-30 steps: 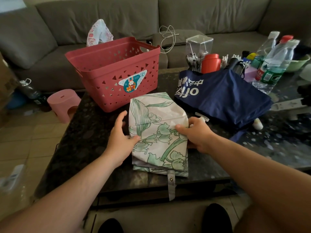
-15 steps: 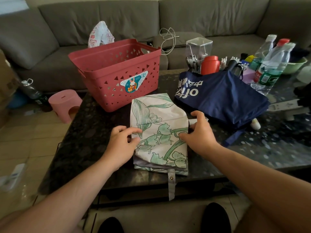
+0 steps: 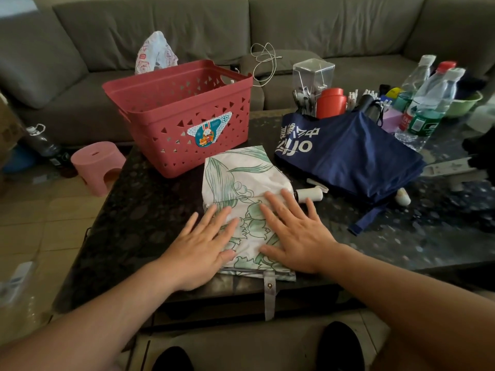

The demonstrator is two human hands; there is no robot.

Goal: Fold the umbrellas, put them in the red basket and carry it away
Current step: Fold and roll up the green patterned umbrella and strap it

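Note:
A white umbrella with green leaf print (image 3: 241, 175) lies folded flat on the dark table (image 3: 139, 210), its strap hanging over the near edge. My left hand (image 3: 203, 247) and my right hand (image 3: 292, 236) both press flat on its near half, fingers straight and spread. Its white handle (image 3: 310, 194) pokes out to the right. A navy blue umbrella with white lettering (image 3: 348, 159) lies folded to the right. The red basket (image 3: 182, 113) stands behind the white umbrella and looks empty.
Bottles (image 3: 428, 103), a red cup (image 3: 330, 103), a clear box and a green bowl crowd the table's far right. A grey sofa (image 3: 294, 28) runs behind. A pink stool (image 3: 96, 164) stands on the floor left of the table.
Both hands let go of the white umbrella's sides and now lie flat on top of it, pressing it down.

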